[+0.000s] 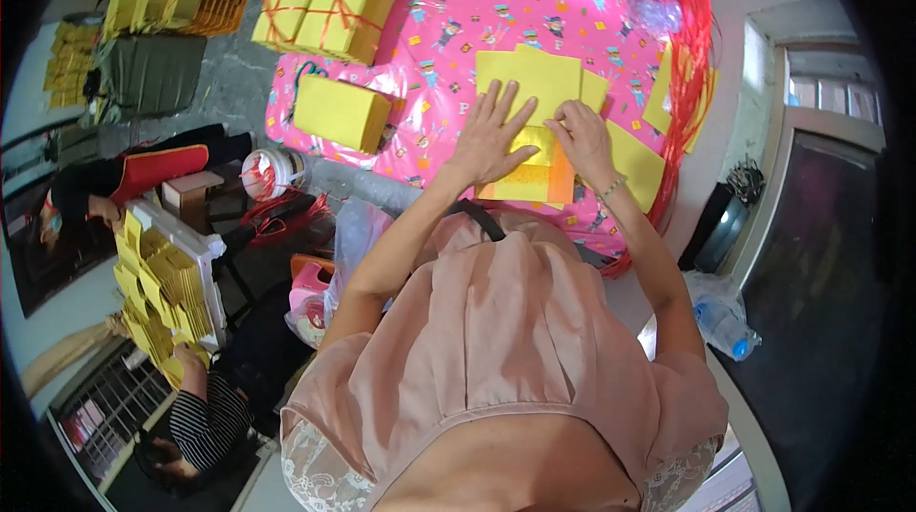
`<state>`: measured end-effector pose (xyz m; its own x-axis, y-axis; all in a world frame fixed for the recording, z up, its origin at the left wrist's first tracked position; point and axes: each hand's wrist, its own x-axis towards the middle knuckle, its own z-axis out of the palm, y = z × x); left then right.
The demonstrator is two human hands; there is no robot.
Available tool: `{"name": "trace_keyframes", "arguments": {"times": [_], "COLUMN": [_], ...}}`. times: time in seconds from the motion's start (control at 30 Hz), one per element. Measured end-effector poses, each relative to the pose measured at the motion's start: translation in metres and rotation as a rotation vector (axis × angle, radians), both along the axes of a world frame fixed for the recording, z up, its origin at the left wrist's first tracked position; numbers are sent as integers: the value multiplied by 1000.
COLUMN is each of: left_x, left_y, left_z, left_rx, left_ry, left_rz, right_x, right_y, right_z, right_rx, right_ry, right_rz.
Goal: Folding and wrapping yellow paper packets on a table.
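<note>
A stack of yellow paper sheets [530, 68] lies on the pink patterned table cover in front of me. The nearest sheet carries a shiny gold and orange panel [534, 183]. My left hand [491, 140] lies flat across the left side of the sheets, fingers spread. My right hand [584, 135] rests at their right side with its fingers bent together near the thumb; what they pinch, if anything, is hidden. More yellow sheets [637, 164] stick out beyond my right wrist.
Tied yellow paper bundles [334, 11] and one yellow block [339, 114] stand on the pink cover [429, 35]. Red plastic strands [687, 83] hang along its right edge. At left, two people sit by a white table [212, 273] of folded yellow paper. A white bucket [272, 175] stands between.
</note>
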<state>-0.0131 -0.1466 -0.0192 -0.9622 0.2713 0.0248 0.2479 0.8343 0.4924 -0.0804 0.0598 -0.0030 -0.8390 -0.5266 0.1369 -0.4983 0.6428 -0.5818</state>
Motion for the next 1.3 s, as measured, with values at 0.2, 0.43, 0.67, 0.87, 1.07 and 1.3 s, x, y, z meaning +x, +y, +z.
{"name": "trace_keyframes", "arguments": {"times": [0.2,0.43,0.67,0.87,1.07,1.3], "left_x": [0,24,-8,-5,41,108], "left_y": [-3,16,41,26,-64,-206], "left_z": [6,42,33,21,32,6], "left_rx": [173,423,1404,1577,1438,1372], "left_ry": [6,211,-243,-312,-95,-58], "left_rz": [23,341,631,777,833,1082], "right_x": [0,-19,-15,2,26,45], "right_y": [10,16,-3,-9,1,13], "right_z": [10,14,36,45,41,27], "right_rx": [49,138,39,-62,-124,-71], "right_ry": [149,504,699,606,421,257], "right_rz": [136,274,305,323,180,130]}}
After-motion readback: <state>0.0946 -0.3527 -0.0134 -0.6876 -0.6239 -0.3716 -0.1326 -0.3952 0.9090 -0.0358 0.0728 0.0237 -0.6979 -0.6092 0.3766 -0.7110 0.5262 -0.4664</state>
